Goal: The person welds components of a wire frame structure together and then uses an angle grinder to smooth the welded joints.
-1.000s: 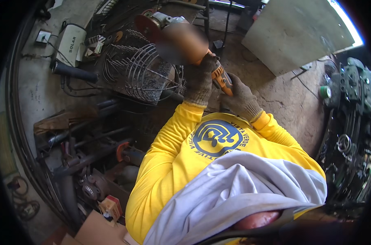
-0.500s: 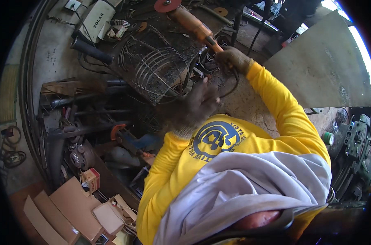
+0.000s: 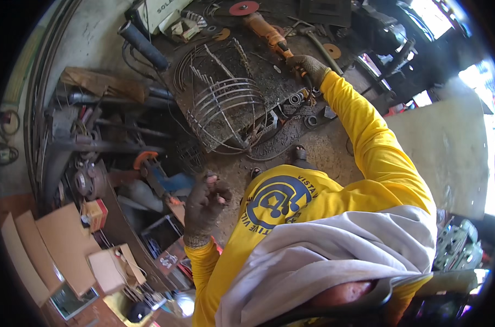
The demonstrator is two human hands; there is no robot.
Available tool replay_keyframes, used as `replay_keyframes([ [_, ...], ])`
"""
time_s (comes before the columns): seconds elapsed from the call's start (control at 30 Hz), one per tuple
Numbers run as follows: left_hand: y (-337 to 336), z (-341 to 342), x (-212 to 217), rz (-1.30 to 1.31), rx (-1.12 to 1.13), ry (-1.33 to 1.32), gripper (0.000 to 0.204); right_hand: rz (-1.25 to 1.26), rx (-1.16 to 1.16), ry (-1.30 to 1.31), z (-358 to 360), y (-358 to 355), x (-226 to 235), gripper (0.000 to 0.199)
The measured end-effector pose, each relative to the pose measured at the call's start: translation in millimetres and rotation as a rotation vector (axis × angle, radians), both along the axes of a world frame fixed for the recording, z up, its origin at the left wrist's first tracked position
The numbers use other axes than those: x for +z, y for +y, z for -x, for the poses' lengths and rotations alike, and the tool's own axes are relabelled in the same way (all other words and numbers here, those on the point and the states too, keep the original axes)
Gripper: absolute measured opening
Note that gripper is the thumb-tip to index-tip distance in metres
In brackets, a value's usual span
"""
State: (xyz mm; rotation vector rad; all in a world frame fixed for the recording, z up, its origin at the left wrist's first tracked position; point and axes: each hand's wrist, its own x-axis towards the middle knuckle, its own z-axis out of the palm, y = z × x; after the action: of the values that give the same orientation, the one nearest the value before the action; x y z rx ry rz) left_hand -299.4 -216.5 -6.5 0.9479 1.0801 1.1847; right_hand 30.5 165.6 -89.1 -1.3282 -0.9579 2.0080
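As the right hand [image 3: 311,69] grips, the grinder [image 3: 267,32] looks orange—disc [image 3: 243,8] red.

"What colours do I get at the right hand [image 3: 309,70]?"

"I see a brown glove [image 3: 316,67], an orange grinder [image 3: 268,34], a red disc [image 3: 243,8] beyond."

"By the left hand [image 3: 205,203]?"

"Brown glove again, tan cardboard [image 3: 67,250] left of it, yellow shirt [image 3: 367,136] with round blue emblem [image 3: 256,210] right of it."
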Motion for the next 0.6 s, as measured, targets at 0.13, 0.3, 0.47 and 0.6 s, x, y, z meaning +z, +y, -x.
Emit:
replay_keyframes([
  [0.13, 10, -38, 14, 0.025, 0.196, 0.099, 0.053, 0.105, 0.034, 0.043, -3, 29, -14, 0.021],
  [0.3, 25, -84, 24, 0.082, 0.386, 0.307, 0.051, 0.109, 0.12, 0.054, -18, 45, -23, 0.024],
  [0.47, 36, -112, 30, 0.149, 0.517, 0.325, 0.047, 0.215, 0.201, 0.136, -29, 55, -33, 0.025],
  [0.6, 43, -109, 38, 0.141, 0.595, 0.421, 0.044, 0.181, 0.234, 0.088, -26, 49, -21, 0.022],
])
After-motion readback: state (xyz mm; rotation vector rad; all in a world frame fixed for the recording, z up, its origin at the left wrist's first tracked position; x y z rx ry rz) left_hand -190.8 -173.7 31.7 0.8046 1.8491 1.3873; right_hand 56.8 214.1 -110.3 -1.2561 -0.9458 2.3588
